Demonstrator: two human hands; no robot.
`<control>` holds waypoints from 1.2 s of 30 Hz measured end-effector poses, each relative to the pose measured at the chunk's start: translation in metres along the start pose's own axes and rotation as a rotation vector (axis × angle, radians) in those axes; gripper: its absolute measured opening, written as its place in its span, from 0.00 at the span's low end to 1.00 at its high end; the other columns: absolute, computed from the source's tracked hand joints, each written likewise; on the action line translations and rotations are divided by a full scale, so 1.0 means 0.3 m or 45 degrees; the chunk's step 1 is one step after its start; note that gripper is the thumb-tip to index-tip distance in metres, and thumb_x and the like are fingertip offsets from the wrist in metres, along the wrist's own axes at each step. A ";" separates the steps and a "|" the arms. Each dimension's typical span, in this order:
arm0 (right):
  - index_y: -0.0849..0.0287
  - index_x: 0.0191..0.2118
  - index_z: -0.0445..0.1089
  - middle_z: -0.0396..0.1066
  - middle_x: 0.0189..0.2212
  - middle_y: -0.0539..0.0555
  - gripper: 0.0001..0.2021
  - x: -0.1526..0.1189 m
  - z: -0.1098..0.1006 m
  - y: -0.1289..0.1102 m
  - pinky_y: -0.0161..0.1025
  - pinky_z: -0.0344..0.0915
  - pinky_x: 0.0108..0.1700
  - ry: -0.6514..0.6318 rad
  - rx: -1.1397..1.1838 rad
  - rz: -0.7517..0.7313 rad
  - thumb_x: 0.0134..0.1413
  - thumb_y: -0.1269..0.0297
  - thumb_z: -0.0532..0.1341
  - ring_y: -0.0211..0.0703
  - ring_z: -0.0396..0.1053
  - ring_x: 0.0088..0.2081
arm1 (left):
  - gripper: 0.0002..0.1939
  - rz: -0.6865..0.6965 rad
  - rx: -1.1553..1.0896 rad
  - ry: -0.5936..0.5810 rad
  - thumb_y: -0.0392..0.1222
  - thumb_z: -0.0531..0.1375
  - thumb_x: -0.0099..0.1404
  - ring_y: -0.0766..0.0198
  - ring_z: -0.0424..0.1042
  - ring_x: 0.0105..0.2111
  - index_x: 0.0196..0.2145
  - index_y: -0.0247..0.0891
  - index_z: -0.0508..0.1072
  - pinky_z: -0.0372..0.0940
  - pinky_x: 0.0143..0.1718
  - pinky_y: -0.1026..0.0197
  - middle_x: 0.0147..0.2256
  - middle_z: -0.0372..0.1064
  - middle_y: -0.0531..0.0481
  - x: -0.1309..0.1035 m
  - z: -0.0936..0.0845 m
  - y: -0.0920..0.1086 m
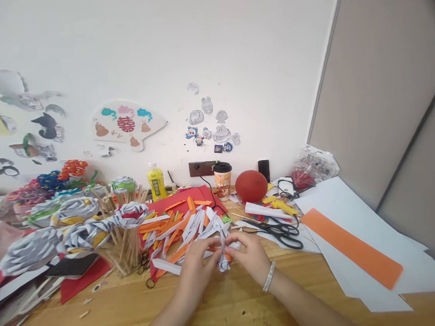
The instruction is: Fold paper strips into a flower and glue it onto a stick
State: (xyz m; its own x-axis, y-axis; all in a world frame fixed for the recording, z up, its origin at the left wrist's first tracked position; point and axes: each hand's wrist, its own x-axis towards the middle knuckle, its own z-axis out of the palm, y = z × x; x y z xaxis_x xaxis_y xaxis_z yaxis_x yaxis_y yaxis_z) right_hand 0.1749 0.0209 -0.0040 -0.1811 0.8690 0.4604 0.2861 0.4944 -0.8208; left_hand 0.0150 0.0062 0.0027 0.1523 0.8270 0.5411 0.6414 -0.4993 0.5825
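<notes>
Between my two hands is a small folded-paper piece (pixel 224 265), white with a bit of orange, held just above the wooden table (pixel 225 313). My left hand (pixel 201 261) pinches it from the left with thumb and forefinger. From the other side my right hand (pixel 246 256) grips it too, fingertips nearly meeting the left ones. The fingers hide much of the piece. Just behind my hands lies a heap of folded white and orange paper strips (pixel 184 228), partly on red paper (pixel 200 195).
Black scissors (pixel 283 235) and a yellow-handled tool (pixel 283 207) lie to the right, near white sheets (pixel 332 259) and an orange strip (pixel 353 248). A lidded cup (pixel 223 182), a red balloon (pixel 251 186) and a yellow bottle (pixel 156 183) stand behind. White paper flowers (pixel 84 235) fill the left.
</notes>
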 end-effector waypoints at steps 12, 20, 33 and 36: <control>0.58 0.30 0.71 0.72 0.30 0.52 0.06 0.007 0.002 0.027 0.38 0.64 0.38 0.009 0.146 0.060 0.42 0.71 0.60 0.43 0.68 0.34 | 0.09 0.161 -0.088 -0.063 0.39 0.54 0.59 0.59 0.69 0.38 0.36 0.40 0.72 0.63 0.41 0.55 0.36 0.73 0.46 0.005 0.009 -0.021; 0.58 0.30 0.71 0.71 0.30 0.52 0.05 0.008 0.020 0.052 0.38 0.66 0.33 0.044 0.309 0.162 0.41 0.69 0.60 0.43 0.69 0.32 | 0.05 0.094 -0.098 -0.051 0.39 0.55 0.57 0.60 0.69 0.35 0.32 0.39 0.71 0.65 0.38 0.55 0.33 0.71 0.47 -0.001 0.040 -0.038; 0.56 0.29 0.70 0.71 0.31 0.52 0.05 -0.011 0.017 0.004 0.38 0.62 0.40 0.032 0.171 -0.119 0.45 0.72 0.59 0.43 0.67 0.36 | 0.04 0.092 -0.159 0.201 0.40 0.58 0.55 0.63 0.70 0.28 0.27 0.38 0.68 0.66 0.31 0.62 0.27 0.70 0.50 -0.017 0.019 0.022; 0.55 0.32 0.70 0.71 0.32 0.51 0.06 -0.014 0.011 -0.001 0.39 0.62 0.41 0.034 0.122 -0.181 0.47 0.71 0.59 0.43 0.67 0.37 | 0.04 0.148 -0.155 0.201 0.39 0.58 0.55 0.64 0.69 0.29 0.25 0.38 0.67 0.65 0.31 0.62 0.26 0.69 0.51 -0.017 0.010 0.024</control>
State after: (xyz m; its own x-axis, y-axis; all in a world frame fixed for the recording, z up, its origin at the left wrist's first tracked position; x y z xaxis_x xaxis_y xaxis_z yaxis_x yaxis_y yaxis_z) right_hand 0.1724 0.0171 -0.0069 -0.1878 0.7912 0.5820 0.1679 0.6097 -0.7747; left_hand 0.0213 -0.0008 0.0025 0.0946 0.7162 0.6915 0.5294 -0.6244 0.5743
